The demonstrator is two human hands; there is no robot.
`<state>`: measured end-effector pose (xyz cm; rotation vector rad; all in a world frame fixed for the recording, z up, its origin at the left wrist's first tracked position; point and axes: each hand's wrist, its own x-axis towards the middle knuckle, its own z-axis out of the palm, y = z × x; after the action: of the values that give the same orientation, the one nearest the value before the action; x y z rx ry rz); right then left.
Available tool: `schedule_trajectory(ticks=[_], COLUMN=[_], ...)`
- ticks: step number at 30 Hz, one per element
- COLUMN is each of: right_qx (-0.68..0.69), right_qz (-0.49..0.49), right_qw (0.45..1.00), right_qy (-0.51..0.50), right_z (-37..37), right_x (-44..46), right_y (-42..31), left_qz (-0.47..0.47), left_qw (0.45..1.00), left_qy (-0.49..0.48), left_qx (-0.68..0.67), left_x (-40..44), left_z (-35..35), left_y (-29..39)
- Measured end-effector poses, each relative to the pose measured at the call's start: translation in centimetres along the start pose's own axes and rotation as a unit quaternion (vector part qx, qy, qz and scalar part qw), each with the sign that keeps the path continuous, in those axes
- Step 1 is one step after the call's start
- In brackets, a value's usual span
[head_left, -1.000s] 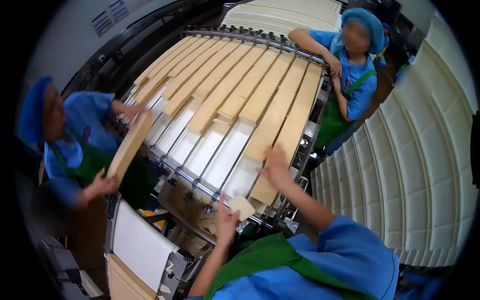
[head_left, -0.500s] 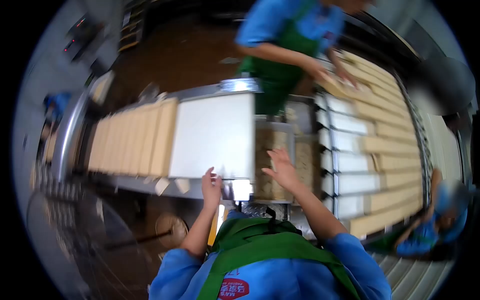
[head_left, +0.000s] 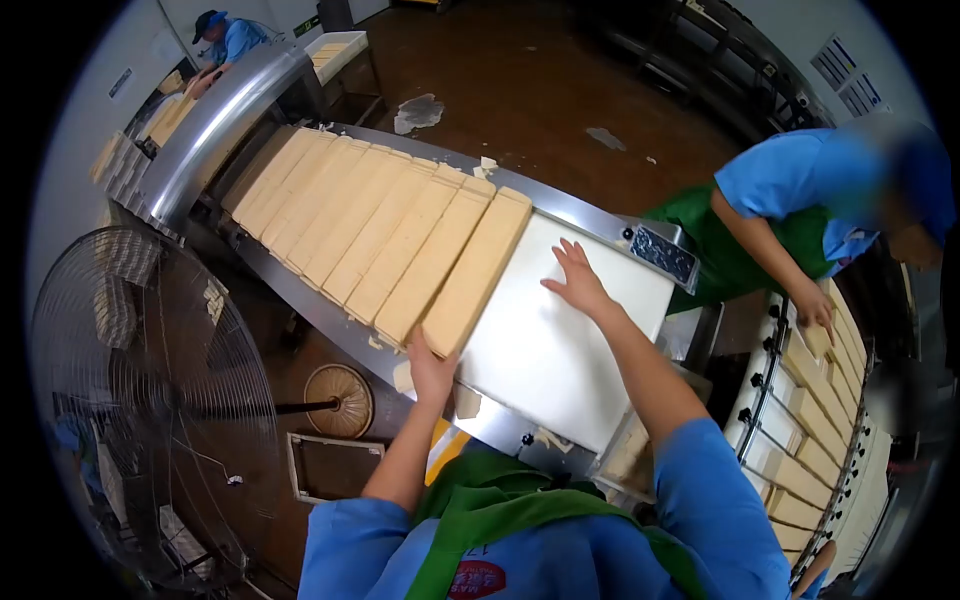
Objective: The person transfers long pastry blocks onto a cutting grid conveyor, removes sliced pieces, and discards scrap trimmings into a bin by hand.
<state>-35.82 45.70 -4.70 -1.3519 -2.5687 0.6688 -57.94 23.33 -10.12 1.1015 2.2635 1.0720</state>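
Pale rectangular stacks (head_left: 375, 225) lie side by side across a conveyor. My left hand (head_left: 432, 365) touches the near end of the rightmost stack (head_left: 482, 270); its fingers rest against that end, and whether they grip it is hard to tell. Over the white belt (head_left: 560, 350), to the right of that stack, my right hand (head_left: 582, 282) is spread with nothing in it.
A co-worker (head_left: 780, 190) stands at the right beside a rack of long pale strips (head_left: 815, 400). A metal arch (head_left: 230, 130) spans the conveyor's far left end. At the lower left are a large fan (head_left: 150, 390) and a round base (head_left: 338, 400).
The view has swung from the rack to the conveyor. The small pale piece from my left hand is gone, and that hand now touches a stack. My right hand has moved over the belt.
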Motion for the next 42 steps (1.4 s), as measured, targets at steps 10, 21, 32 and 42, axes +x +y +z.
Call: schedule_trajectory(ticks=[10,21,32,42], right_qx=[0.033,0.466,0.025,0.066], right_qz=[0.055,0.274,0.233,0.342], right_qw=[0.996,0.819,0.955,0.88], right_qy=[-0.06,0.193,0.179,0.322], right_z=[4.9,1.9,2.1,-7.8], right_x=[18.6,-9.7,-18.1,-46.5], right_y=[0.9,15.1,4.6,4.4], left_qz=[0.014,0.174,0.195,0.336], left_qw=[0.995,0.909,0.904,0.872], left_qy=[-0.094,-0.326,-0.29,-0.321], left_qx=[0.023,0.196,0.246,0.155], left_x=[0.7,3.0,1.8,-17.8], left_z=[-0.2,-2.3,2.9,3.4], left_y=[0.4,4.3,2.9,19.2])
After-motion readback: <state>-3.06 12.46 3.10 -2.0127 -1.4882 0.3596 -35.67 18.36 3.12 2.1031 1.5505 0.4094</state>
